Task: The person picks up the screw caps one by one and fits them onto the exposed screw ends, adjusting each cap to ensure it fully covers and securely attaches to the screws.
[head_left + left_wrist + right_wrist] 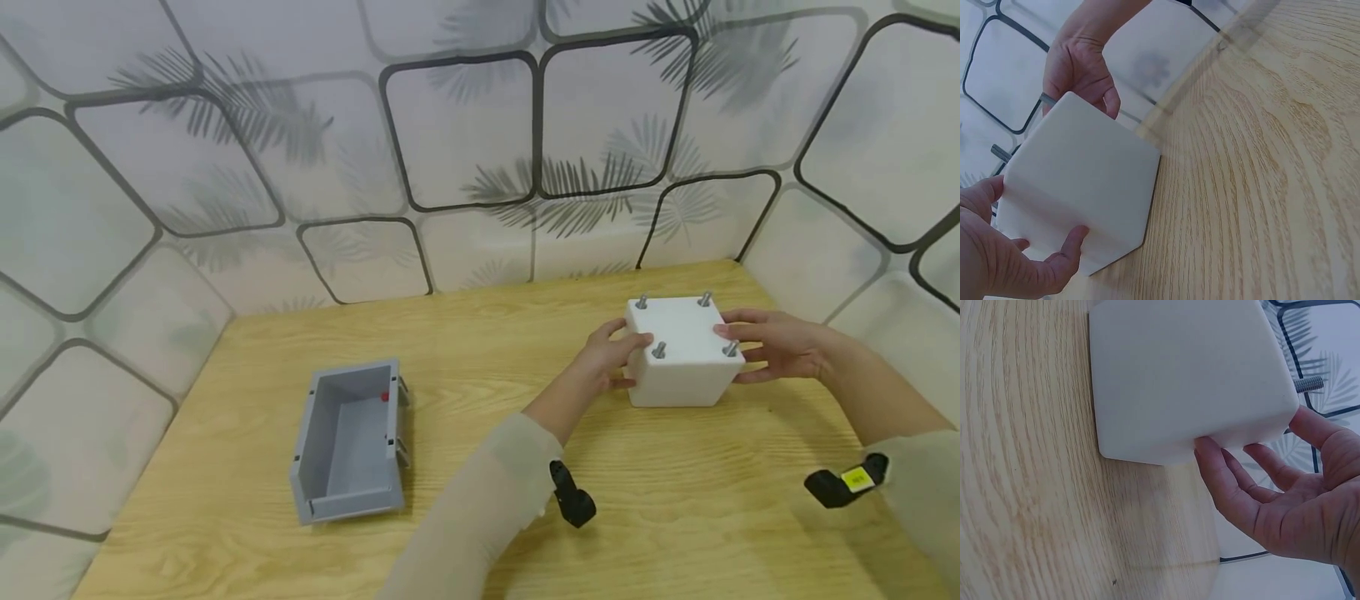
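A white block (675,383) with several threaded metal studs (659,350) upright on its top is at the right of the table. My left hand (607,354) holds its left side, thumb over the top edge and fingertips against the side wall. From the opposite side my right hand (783,346) grips it, thumb on the top near a stud. In the left wrist view, the block's (1085,162) lower edge lies right at the tabletop. The right wrist view has the right hand's fingertips (1210,447) pressed on the block's side, a stud (1309,384) jutting beyond the thumb.
Left of the hands, a grey plastic bin (345,504) stands on the wooden table (487,367), with small red spots at its right wall. Patterned fabric (465,133) walls rise behind the table and on both sides. A black strap device (573,496) sits on each sleeve.
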The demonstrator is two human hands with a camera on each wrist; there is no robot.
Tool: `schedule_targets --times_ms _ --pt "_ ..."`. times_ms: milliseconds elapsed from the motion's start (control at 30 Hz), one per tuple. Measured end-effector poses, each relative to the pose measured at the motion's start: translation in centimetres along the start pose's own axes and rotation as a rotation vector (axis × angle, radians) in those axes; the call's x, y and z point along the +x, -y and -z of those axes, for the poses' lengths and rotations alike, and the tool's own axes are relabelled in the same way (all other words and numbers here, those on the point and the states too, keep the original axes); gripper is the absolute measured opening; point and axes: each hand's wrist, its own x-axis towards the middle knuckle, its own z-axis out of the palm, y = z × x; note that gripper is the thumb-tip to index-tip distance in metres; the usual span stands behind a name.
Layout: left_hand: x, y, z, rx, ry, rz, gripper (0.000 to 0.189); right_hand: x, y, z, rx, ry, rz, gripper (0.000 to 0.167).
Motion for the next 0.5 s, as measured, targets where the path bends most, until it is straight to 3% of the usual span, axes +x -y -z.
schedule_targets --times_ms 500 --pt "-0.3 0.6 1.1 0.011 0.038 -0.018 0.062 -0.6 0.0 -1.4 0.012 0.007 0.025 0.021"
